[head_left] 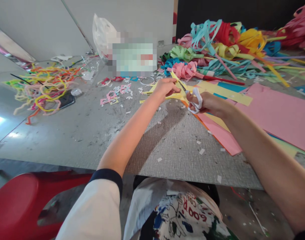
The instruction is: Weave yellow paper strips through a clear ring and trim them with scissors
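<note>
My right hand [205, 102] is closed around the white handles of a pair of scissors [198, 100], whose blades point up and to the left. Between the blades and my left hand [166, 89] is a strip of yellow paper [176, 77]. The fingers of my left hand pinch this strip near its edge. More yellow strips lie on the table under both hands, partly hidden by them. Pink paper sheets [219, 131] with orange edges beneath them lie below my right wrist.
Colourful curled paper flowers [205, 36] are heaped at the back right. Large pink sheets [285, 113] cover the right side. Fuzzy pipe cleaners [49, 86] lie tangled at the left, beside a dark phone [66, 100]. A white plastic bag [102, 36] stands behind. A red stool [19, 203] is at lower left.
</note>
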Demonstrator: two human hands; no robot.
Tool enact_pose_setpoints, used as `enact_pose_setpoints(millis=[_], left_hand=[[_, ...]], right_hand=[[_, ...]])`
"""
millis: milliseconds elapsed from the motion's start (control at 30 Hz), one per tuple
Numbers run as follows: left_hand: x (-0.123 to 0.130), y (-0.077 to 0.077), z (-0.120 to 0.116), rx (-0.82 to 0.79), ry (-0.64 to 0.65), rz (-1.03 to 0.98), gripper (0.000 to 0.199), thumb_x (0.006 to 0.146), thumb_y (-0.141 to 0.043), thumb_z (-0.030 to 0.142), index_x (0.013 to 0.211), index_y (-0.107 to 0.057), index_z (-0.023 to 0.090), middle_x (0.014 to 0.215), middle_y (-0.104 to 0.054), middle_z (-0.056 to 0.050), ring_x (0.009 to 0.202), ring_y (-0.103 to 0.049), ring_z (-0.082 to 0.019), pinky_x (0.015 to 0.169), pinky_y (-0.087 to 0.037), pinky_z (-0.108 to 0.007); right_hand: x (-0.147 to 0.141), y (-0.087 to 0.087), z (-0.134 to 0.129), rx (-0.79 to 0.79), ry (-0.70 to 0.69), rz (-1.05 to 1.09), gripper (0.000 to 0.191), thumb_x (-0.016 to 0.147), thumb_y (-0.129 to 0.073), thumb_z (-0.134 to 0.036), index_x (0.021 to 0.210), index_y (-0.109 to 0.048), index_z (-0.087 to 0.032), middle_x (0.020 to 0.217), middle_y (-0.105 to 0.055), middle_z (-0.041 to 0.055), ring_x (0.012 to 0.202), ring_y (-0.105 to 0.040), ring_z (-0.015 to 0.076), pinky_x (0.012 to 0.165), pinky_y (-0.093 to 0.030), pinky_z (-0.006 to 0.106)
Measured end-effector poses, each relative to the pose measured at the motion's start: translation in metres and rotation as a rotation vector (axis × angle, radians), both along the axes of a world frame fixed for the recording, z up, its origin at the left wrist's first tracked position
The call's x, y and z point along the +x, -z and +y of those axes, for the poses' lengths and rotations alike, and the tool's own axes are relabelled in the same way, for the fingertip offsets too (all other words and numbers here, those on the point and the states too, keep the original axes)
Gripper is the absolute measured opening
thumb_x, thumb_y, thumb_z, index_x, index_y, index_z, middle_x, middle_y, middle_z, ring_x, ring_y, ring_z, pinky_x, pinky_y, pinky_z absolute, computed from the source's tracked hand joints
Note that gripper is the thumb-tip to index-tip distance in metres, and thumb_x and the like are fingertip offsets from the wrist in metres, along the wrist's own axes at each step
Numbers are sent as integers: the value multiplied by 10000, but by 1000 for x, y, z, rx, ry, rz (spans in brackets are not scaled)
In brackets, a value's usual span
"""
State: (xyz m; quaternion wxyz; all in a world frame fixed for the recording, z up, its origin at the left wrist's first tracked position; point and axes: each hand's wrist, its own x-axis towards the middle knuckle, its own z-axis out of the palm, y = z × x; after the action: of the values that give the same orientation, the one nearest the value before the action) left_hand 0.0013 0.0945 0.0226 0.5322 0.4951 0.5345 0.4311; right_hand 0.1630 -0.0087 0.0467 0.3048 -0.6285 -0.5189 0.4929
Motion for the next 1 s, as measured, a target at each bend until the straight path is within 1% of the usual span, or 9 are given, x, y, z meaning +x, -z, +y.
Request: enact_pose_setpoints(millis=[67, 200, 300, 367, 500, 667, 833, 933, 1000], left_hand=[[1, -3, -2, -16, 21, 2, 380, 680, -795, -70, 922, -774, 222, 686, -678, 29, 847, -738, -161, 838, -552, -274], [1, -4, -5, -41, 62, -53, 405, 706, -779, -61, 1019, -756, 195, 717, -713, 9, 856, -755, -163, 887, -579, -273], [0, -5, -7, -31, 51, -87, 290, 774, -752, -26, 979, -739, 178, 751, -723, -15, 845, -753, -158, 913, -590, -279], [0, -5, -8, -16, 22, -103, 222, 820, -691, -39, 919, -719, 157, 765, -715, -24, 799, -729, -133, 916, -592, -273], [-1, -3, -6, 5, -16, -137, 268, 814, -629, -98, 905, -711, 140, 778, -705, -13, 728, -683, -89, 907, -591, -248], [-2, 3, 4, -2, -11, -83, 345, 781, -684, -80, 1004, -765, 169, 777, -729, -2, 791, -732, -117, 920, -596, -257], [-3, 5, 5, 19, 1, -77, 424, 752, -705, -75, 1084, -795, 173, 908, -799, -45, 926, -782, -162, 969, -598, -293], [-2, 1, 1, 16, 22, -83, 465, 754, -675, -80, 1140, -787, 154, 1030, -818, -67, 935, -788, -158, 954, -607, -281], [-1, -1, -3, 18, 40, -75, 492, 756, -676, -72, 1181, -780, 151, 1126, -817, -77, 940, -793, -151, 945, -611, -270]], right_hand=[[1, 1, 1, -11, 15, -11, 250, 1004, -771, -302, 851, -603, -198, 664, -609, -7, 602, -514, 98, 586, -375, 247], [2, 0, -1, -15, 24, 15, 245, 998, -779, -285, 856, -601, -194, 664, -599, -14, 603, -513, 88, 589, -370, 235], [1, -2, -2, -6, 11, 7, 285, 977, -805, -287, 813, -591, -192, 653, -594, -15, 586, -509, 85, 564, -372, 226], [-1, -2, -2, -8, 4, -22, 309, 968, -809, -287, 780, -585, -189, 644, -602, -10, 570, -502, 85, 537, -366, 217], [-1, 1, 1, -14, -3, -30, 280, 940, -811, -231, 776, -588, -185, 661, -609, -10, 568, -496, 80, 515, -362, 199], [-1, 3, 2, -32, 4, 34, 185, 971, -734, -146, 841, -611, -193, 662, -609, -15, 581, -527, 85, 563, -419, 191], [-1, 5, 2, -33, 5, 72, 151, 1019, -665, -146, 882, -619, -192, 684, -632, -14, 585, -539, 81, 585, -419, 202], [1, 9, 5, -29, 16, 37, 215, 1042, -638, -183, 830, -603, -195, 691, -646, 0, 593, -566, 92, 611, -445, 221], [3, 13, 8, -23, 20, 12, 268, 1045, -659, -252, 788, -599, -201, 706, -666, 17, 604, -590, 110, 622, -467, 242]])
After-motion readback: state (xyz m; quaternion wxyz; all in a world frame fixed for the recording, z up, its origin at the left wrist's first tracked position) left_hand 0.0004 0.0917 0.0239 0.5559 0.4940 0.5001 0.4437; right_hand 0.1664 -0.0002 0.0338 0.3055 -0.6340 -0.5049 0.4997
